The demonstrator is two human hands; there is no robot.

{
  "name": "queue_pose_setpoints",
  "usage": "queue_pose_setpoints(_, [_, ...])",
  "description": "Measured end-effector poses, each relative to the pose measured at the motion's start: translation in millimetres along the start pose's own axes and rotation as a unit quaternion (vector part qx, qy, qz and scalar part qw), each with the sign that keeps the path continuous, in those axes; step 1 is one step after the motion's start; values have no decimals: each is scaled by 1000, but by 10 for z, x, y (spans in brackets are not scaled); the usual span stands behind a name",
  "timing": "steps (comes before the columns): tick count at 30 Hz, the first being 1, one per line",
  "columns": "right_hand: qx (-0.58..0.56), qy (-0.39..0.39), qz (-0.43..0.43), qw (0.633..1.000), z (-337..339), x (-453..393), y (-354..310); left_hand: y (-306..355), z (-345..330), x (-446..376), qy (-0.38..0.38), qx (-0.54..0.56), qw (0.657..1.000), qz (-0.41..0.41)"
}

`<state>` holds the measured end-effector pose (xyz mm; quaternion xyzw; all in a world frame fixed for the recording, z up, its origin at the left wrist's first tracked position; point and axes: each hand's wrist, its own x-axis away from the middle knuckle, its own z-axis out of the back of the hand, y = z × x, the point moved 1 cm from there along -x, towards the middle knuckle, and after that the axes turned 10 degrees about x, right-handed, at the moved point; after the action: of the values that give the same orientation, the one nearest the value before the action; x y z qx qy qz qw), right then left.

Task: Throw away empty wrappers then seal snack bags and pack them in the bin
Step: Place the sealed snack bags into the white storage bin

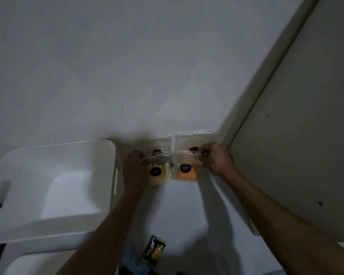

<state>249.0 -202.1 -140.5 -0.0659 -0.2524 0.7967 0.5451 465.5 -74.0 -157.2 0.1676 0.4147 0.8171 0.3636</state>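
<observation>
1. The worktop (177,205) is white and the light is dim.
2. Four clear snack bags lie in a little square on it, near the wall.
3. The front left bag (160,173) has pale yellow sticks inside and a round black sticker.
4. The front right bag (185,171) has orange snacks inside and a round black sticker too.
5. The back left bag (161,143) and the back right bag (195,139) lie just behind them, partly hidden.
6. The left hand (136,169) rests at the left side of the yellow bag, and its fingers pinch the bag's top edge.
7. The right hand (215,158) pinches the top right corner of the orange bag, with the fingers closed on the thin plastic.
8. The two front bags sit side by side and touch in the middle.
9. A big white bin (28,223) stands to the left of the bags, just beside the left hand. Nothing shows inside it.
10. A green wrapper (154,250) with a yellow picture lies close to the person, between the arms.
11. A blue wrapper (133,259) lies just left of the green one, and it is blurry.
</observation>
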Motion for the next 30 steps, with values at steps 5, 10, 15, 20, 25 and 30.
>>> queue_pose_setpoints(5, [133, -6, 48, 990, 119, 67, -75, 93, 95, 48, -63, -98, 993, -38])
queue_pose_setpoints(10, [191, -12, 80, 978, 211, 171, -163, 295, 218, 173, -86, -104, 989, -62])
queue_pose_setpoints(15, [219, 16, 78, 972, 604, 398, -365, 643, 486, 351, -68, -72, 990, -104])
queue_pose_setpoints(20, [239, 61, 101, 964, 1225, 786, -798, 1033, 1015, 463, -41, -41, 986, -154])
queue_pose_setpoints(25, [246, 105, 125, 956, 1662, 1383, -1436, 1205, 1799, 603, -14, -12, 981, -195])
queue_pose_setpoints(30, [245, 132, 161, 947, 1754, 2065, -2170, 1083, 2792, 877, 17, -12, 977, -213])
